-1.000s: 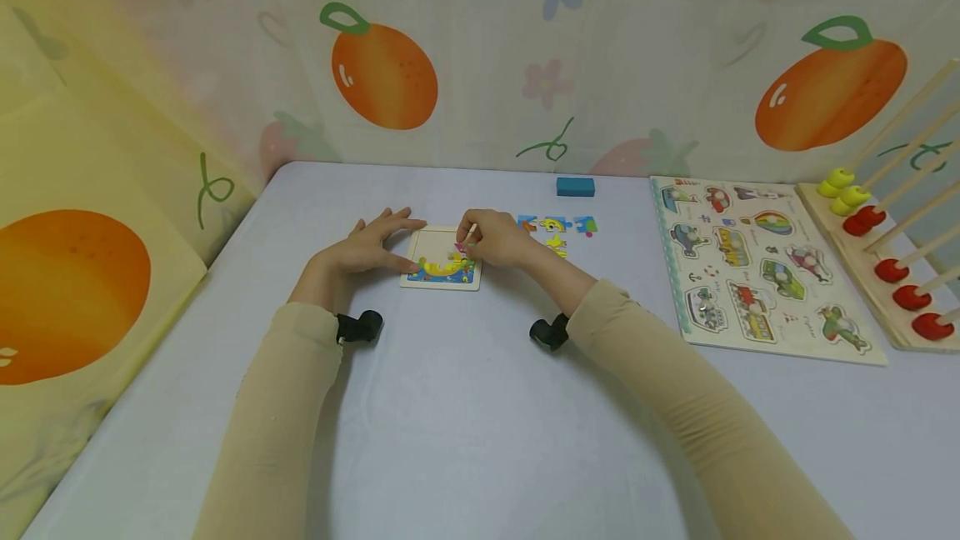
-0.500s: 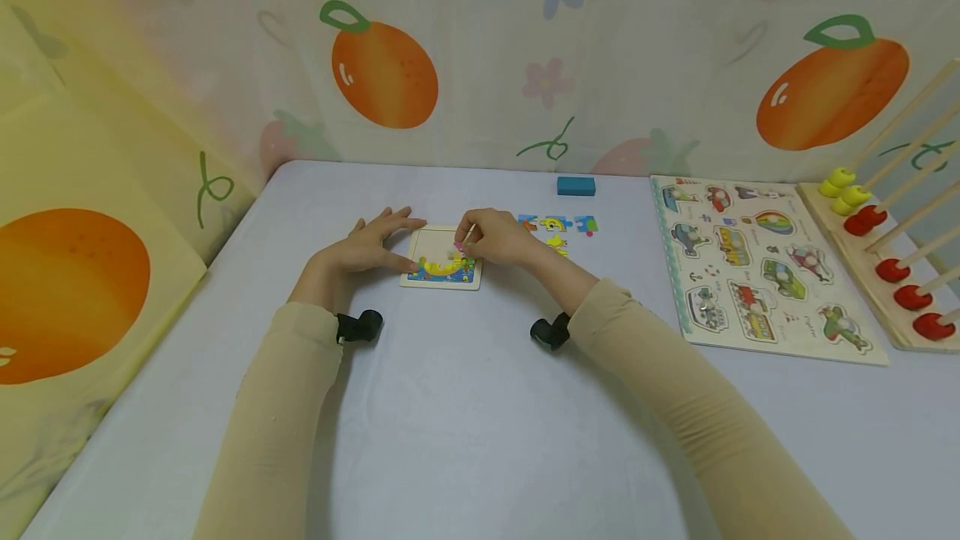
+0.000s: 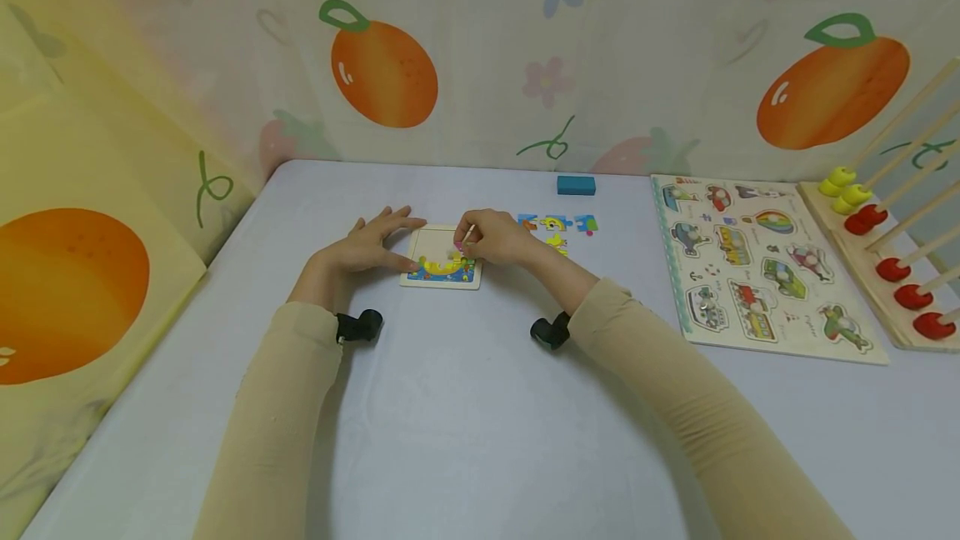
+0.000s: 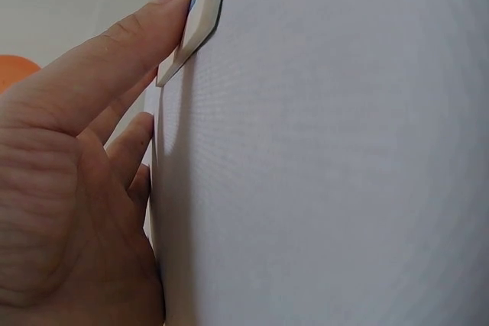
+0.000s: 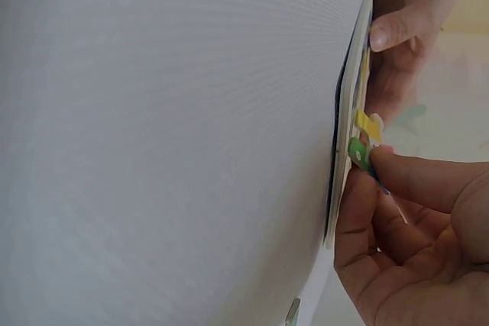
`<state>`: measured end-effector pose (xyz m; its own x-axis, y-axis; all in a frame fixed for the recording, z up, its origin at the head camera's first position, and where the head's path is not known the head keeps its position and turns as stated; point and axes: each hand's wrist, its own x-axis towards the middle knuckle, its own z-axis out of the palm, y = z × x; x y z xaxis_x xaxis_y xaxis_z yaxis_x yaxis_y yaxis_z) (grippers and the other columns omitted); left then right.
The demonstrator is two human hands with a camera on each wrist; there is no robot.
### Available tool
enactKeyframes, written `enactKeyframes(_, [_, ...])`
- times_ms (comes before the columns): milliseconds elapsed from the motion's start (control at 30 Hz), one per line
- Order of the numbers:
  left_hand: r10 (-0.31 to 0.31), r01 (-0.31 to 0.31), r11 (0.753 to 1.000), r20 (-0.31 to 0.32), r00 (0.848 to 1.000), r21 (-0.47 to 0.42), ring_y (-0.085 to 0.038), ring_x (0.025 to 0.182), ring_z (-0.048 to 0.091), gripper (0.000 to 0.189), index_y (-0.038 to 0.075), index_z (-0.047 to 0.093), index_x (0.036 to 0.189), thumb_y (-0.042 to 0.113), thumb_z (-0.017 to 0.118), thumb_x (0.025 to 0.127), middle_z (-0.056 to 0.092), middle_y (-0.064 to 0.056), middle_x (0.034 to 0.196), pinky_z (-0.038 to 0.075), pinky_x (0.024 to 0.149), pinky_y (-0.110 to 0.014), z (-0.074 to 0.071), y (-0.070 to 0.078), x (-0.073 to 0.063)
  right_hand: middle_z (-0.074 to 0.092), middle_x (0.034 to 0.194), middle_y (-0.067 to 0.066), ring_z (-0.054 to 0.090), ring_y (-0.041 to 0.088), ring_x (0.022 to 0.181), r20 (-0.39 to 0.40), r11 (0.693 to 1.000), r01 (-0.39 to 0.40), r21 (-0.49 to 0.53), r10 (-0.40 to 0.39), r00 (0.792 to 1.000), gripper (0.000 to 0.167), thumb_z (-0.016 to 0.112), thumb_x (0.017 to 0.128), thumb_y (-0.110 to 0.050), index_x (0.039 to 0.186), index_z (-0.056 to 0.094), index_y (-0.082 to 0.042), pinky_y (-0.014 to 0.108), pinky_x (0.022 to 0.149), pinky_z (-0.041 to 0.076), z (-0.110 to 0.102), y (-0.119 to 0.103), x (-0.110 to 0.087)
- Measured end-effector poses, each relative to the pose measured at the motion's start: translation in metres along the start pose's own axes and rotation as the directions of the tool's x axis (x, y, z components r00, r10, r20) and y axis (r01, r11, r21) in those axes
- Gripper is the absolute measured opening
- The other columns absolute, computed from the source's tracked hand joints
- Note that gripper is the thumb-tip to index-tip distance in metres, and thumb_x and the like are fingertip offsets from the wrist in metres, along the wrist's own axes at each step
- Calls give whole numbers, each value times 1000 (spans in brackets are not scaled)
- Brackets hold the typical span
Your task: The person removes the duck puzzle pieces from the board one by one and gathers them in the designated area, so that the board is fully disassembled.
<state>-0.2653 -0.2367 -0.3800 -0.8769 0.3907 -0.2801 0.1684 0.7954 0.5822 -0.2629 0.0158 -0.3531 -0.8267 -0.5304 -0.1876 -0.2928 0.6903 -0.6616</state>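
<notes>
A small wooden jigsaw tray [image 3: 430,235] lies on the white table, its lower part filled with blue and yellow pieces. My left hand [image 3: 360,250] rests at its left side, fingers spread, thumb on the near left corner; the left wrist view shows the thumb [image 4: 130,43] lying on the rim. Over the tray's right side my right hand [image 3: 497,238] pinches a puzzle piece [image 5: 358,152], green with a bit of blue, between thumb and index finger. Beside it a yellow piece [image 5: 368,124] sticks up tilted from the tray. Fingers partly hide the held piece.
Several loose puzzle pieces [image 3: 555,224] lie right of the tray, partly behind my right hand. A blue block [image 3: 575,186] sits farther back. To the right are a wooden picture board [image 3: 701,273] and a pegged bead stand [image 3: 862,273]. A printed cloth hangs behind.
My right fingers have shifted very slightly left over the tray, still pinching the piece. The left hand stays in place.
</notes>
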Motion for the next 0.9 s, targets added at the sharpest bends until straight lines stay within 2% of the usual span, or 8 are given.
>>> enactKeyframes(167, [0,0,1000,3,1000,-4,-33,157,-9,78,21,36,153,33,73,85,6,-8,170,-17,122,-63,0,0,1,59,94,6,53,19,85,-7,1000,13,12,-13,1000,16,64,95,-13,110,64,-10,22,68,42,-3,0,-1])
enactKeyframes(400, [-4,4,1000,7,1000,-7,-32,157,-10,78,22,36,153,33,73,85,6,-7,170,-17,122,-62,0,0,0,62,92,7,59,17,74,-6,998,6,60,-6,1000,17,63,96,-13,112,63,-9,19,64,49,-14,3,-2])
enactKeyframes(633, [-7,7,1000,7,1000,-7,-32,158,-10,78,21,36,153,32,72,85,6,-8,170,-17,122,-61,0,2,-2,65,90,9,68,29,81,-24,995,20,94,-18,1000,19,62,96,-14,114,62,-9,33,75,60,-33,12,-11])
enactKeyframes(733, [0,1,1000,8,1000,-14,-32,158,-10,78,21,36,153,32,72,85,6,-8,170,-17,123,-61,0,1,-2,64,90,9,68,31,82,-36,995,24,98,-21,999,20,62,96,-13,115,61,-8,34,74,59,-41,18,-17])
enactKeyframes(900, [2,-2,1000,9,1000,-17,-31,158,-10,78,21,36,153,33,72,85,6,-7,170,-17,123,-60,0,0,-1,62,91,9,68,32,80,-44,995,-12,97,16,999,22,63,95,-12,116,61,-7,37,75,60,-54,27,-27])
